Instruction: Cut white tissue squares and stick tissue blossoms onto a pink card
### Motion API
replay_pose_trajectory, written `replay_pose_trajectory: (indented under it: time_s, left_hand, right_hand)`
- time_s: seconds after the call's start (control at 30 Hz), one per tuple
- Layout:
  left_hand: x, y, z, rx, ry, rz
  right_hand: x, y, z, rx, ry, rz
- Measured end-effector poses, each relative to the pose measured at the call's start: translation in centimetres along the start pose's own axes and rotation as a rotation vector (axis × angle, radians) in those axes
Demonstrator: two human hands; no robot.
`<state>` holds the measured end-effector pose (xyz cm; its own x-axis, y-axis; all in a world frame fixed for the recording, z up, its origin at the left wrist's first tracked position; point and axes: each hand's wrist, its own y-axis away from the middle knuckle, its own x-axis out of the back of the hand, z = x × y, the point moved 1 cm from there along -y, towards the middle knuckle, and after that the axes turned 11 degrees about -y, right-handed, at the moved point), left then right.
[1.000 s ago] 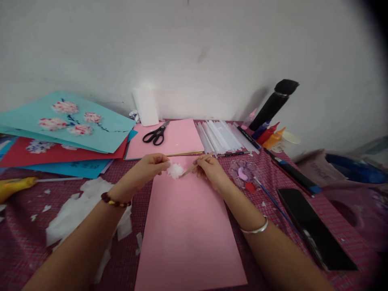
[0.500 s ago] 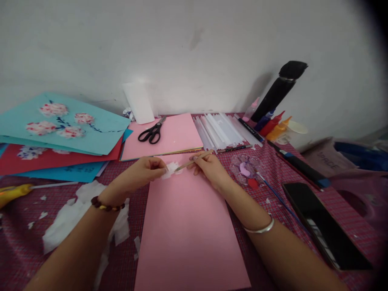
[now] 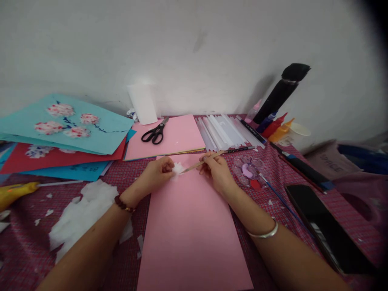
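A long sheet of pink paper [image 3: 194, 226] lies in front of me. Near its far end sits a small ruffled tuft of white tissue paper [image 3: 177, 169]. My left hand [image 3: 159, 173] pinches the left side of this tuft between thumb and fingers. Between the fingers of my right hand [image 3: 216, 167] is a flat wooden stick [image 3: 194, 166], slanting down to the left. Its tip touches or nearly touches the tuft's right edge. Torn white tissue sheets [image 3: 81, 214] lie beside my left forearm, which partly covers them.
Black scissors [image 3: 154, 133] rest on a pink paper stack [image 3: 178, 137]. Flower-decorated cards [image 3: 112, 139] and a yellow glue gun [image 3: 18, 194] are at left. Glue sticks [image 3: 222, 131], a paint palette [image 3: 249, 171], a blue brush [image 3: 279, 196], paint bottles [image 3: 274, 127] and a phone [image 3: 327, 230] stand or lie right.
My left hand has shifted right, close against the tuft. My right hand and the stick have moved slightly right. The whole view has shifted a little.
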<state>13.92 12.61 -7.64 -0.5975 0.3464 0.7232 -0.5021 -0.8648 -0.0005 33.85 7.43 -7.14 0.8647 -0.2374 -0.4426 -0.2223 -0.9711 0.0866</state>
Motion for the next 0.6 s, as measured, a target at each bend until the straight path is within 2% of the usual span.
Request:
replay_pose_trajectory:
  time_s: [0.2, 0.47, 0.6]
  left_hand:
    - [-0.2, 0.1, 0.8, 0.027, 0.094, -0.002]
    - [0.3, 0.0, 1.1, -0.011, -0.020, 0.033]
    - [0.2, -0.2, 0.8, 0.007, 0.088, 0.027]
  right_hand:
    - [-0.6, 0.7, 0.3, 0.040, 0.110, -0.120]
    - [-0.8, 1.4, 0.8, 0.156, 0.239, -0.209]
    - [-0.4, 1.6, 0.9, 0.205, 0.286, -0.223]
